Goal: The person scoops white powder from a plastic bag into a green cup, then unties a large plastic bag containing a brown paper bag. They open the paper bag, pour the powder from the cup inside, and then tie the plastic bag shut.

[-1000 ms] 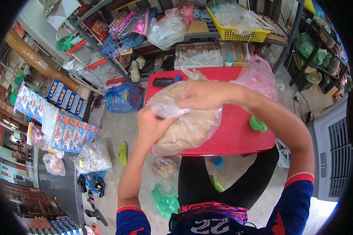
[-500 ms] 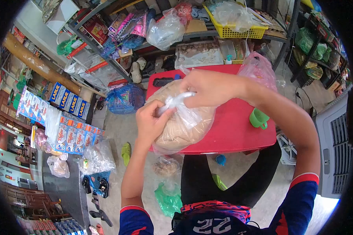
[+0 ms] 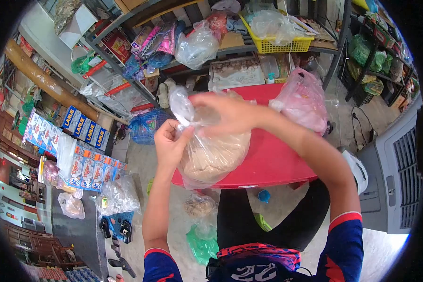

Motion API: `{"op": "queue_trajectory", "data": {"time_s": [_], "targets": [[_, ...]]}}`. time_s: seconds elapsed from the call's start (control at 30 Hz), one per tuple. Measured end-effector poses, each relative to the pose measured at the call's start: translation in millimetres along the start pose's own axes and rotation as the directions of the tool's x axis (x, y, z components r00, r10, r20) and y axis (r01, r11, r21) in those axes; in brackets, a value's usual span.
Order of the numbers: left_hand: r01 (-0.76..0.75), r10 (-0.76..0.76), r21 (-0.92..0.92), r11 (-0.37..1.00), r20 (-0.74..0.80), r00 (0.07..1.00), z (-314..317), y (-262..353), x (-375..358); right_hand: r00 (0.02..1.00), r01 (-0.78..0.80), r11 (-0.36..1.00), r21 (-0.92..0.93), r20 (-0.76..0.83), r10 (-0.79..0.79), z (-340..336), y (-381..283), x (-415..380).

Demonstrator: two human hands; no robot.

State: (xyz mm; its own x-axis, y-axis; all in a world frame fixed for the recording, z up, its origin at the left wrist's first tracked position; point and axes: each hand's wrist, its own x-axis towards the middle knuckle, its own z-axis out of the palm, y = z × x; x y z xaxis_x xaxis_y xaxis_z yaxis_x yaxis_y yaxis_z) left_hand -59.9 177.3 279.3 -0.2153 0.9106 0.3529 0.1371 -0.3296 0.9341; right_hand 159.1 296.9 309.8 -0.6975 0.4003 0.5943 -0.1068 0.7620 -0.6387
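Note:
A large clear plastic bag filled with a tan, powdery-looking material sits on the red table. My left hand is closed, its thumb and fingers pinching the bag just below its gathered neck. Above that pinch the twisted white top of the bag sticks up. My right hand is over the bag beside the neck, smeared by motion, so its fingers do not show clearly. A pink plastic bag stands at the table's far right corner, beyond my right forearm.
Behind the table, a metal shelf holds a yellow basket and several plastic bags. Stacked beer boxes stand to the left beside a blue basket. A grey air cooler is at the right. A green bag lies on the floor.
The bag's top now stands up at the left of my right hand. My left hand has shifted slightly left and down. The green cup on the table is no longer visible.

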Motion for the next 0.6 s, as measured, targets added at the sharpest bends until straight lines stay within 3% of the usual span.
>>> {"op": "queue_trajectory", "data": {"time_s": [0.07,0.17,0.27,0.37,0.47,0.57,0.6], "targets": [[-0.030,0.028,0.062,0.998,0.024,0.999,-8,-8,5,0.990,0.063,0.980,-0.189,0.139,-0.037,8,8,-10],[-0.052,0.046,0.272,0.961,0.029,0.999,6,27,5,0.988,0.012,0.953,-0.303,0.149,0.035,-9,-2,3],[0.003,-0.014,0.496,0.868,0.017,1.000,-6,38,6,0.994,0.020,0.959,-0.282,0.111,0.012,-10,3,4],[-0.087,0.119,0.735,0.672,0.009,0.993,-1,50,1,0.998,0.007,0.965,-0.261,0.062,0.009,-10,14,2],[-0.240,0.343,0.805,0.542,0.049,0.938,-3,38,-2,0.999,0.034,0.976,-0.216,0.042,-0.025,-20,22,0],[-0.060,0.217,0.801,0.595,-0.089,0.972,-23,41,-10,0.978,-0.208,0.976,-0.061,-0.027,0.207,-29,35,-17],[-0.091,0.240,0.796,0.599,-0.070,0.968,-28,35,-12,0.953,-0.300,0.954,0.000,-0.036,0.300,-27,39,-22]]}}
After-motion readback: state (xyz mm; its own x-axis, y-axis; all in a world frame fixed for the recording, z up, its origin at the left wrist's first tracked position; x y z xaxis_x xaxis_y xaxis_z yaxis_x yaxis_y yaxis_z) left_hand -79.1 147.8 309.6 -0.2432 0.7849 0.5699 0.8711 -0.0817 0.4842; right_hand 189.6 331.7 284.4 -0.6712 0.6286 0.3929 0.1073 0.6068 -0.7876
